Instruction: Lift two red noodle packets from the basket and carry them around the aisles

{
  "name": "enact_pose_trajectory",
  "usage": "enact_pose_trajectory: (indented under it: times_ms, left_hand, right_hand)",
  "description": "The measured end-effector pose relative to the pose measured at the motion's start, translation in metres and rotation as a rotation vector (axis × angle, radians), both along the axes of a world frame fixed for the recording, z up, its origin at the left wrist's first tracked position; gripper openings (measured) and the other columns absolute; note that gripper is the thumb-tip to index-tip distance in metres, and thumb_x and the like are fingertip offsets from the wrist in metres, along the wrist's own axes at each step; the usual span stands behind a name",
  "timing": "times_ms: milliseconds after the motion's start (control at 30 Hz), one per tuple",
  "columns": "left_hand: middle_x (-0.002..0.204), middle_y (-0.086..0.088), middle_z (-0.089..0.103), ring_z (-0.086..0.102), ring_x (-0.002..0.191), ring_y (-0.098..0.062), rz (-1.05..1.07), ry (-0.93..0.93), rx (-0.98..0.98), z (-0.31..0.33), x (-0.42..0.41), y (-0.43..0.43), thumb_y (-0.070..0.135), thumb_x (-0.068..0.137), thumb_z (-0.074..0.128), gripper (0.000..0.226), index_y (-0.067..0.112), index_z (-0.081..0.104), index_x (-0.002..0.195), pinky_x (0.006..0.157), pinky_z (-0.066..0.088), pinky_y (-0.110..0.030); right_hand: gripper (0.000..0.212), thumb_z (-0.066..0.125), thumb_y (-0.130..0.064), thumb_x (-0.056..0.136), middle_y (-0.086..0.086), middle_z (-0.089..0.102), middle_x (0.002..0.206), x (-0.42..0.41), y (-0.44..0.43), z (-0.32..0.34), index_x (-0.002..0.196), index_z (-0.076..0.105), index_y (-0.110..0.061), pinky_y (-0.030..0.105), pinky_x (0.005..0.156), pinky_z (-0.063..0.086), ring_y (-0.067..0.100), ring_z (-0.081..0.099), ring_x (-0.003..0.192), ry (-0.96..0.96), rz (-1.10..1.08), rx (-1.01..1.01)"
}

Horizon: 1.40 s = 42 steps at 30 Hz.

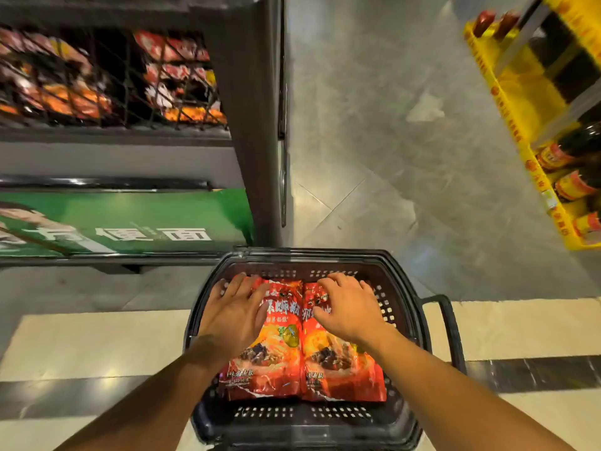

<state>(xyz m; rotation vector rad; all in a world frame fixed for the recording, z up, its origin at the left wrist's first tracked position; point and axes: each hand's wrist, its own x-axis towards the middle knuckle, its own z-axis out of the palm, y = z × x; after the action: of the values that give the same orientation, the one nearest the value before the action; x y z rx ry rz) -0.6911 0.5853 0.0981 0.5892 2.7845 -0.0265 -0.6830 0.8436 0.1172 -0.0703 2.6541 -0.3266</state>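
A black plastic shopping basket [300, 418] stands on the floor below me. Two red noodle packets lie side by side inside it. My left hand [235, 312] rests flat with spread fingers on the upper end of the left packet [266, 362]. On the upper end of the right packet [341, 369] lies my right hand [349, 307], its fingers slightly bent over the packet's top edge. Both forearms reach in from the bottom of the view.
A dark shelf unit [253, 109] with red packets behind a wire guard [107, 79] stands at the left, with a green sign [130, 222] below. A yellow display rack [527, 102] with dark bottles stands at the right. Grey tiled floor [390, 141] runs between them. The basket's handle [450, 330] sticks out to the right.
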Motion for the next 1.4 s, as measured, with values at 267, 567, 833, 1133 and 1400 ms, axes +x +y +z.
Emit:
enact_pose_trajectory:
  times_ms: [267, 567, 833, 1133, 1400]
  left_hand:
    - [0.127, 0.004, 0.069, 0.065, 0.123, -0.023, 0.082, 0.161, 0.077, 0.185, -0.025, -0.010, 0.053, 0.105, 0.010, 0.064, 0.035, 0.068, 0.124, 0.101, 0.049, -0.053]
    - [0.121, -0.003, 0.072, 0.068, 0.115, -0.028, 0.164, 0.323, 0.130, 0.410, 0.002, -0.049, 0.051, 0.105, 0.015, 0.065, 0.028, 0.074, 0.115, 0.092, 0.055, -0.055]
    - [0.137, 0.000, 0.066, 0.059, 0.131, -0.025, 0.251, 0.471, 0.122, 0.525, 0.047, -0.153, 0.053, 0.099, 0.029, 0.053, 0.031, 0.068, 0.128, 0.104, 0.047, -0.054]
    - [0.157, -0.001, 0.047, 0.039, 0.149, -0.028, 0.419, 0.584, 0.084, 0.596, 0.156, -0.352, 0.054, 0.101, 0.027, 0.057, 0.031, 0.049, 0.149, 0.117, 0.035, -0.057]
    - [0.170, 0.001, 0.024, 0.017, 0.158, -0.026, 0.775, 0.593, 0.008, 0.611, 0.282, -0.568, 0.055, 0.104, 0.026, 0.059, 0.035, 0.031, 0.159, 0.123, 0.018, -0.061]
  right_hand:
    - [0.067, 0.048, -0.060, 0.086, -0.002, 0.044, 0.153, -0.036, -0.014, 0.206, 0.147, 0.045, -0.032, 0.054, 0.121, 0.026, 0.025, 0.043, 0.141, 0.137, 0.072, -0.055]
    - [0.076, 0.032, -0.064, 0.077, -0.002, 0.049, 0.146, -0.018, -0.063, 0.439, 0.143, 0.050, -0.031, 0.052, 0.115, 0.031, 0.026, 0.048, 0.136, 0.358, 0.194, -0.066]
    - [0.064, 0.052, -0.054, 0.085, -0.002, 0.050, 0.147, 0.024, -0.163, 0.569, 0.143, 0.052, -0.028, 0.057, 0.116, 0.034, 0.026, 0.047, 0.137, 0.446, 0.349, -0.043]
    - [0.065, 0.051, -0.056, 0.091, -0.003, 0.048, 0.150, 0.072, -0.365, 0.619, 0.150, 0.045, -0.031, 0.048, 0.111, 0.041, 0.025, 0.049, 0.136, 0.639, 0.458, -0.082]
    - [0.071, 0.052, -0.061, 0.091, 0.001, 0.041, 0.159, 0.112, -0.594, 0.620, 0.154, 0.041, -0.030, 0.048, 0.114, 0.042, 0.025, 0.043, 0.143, 0.725, 0.672, -0.161]
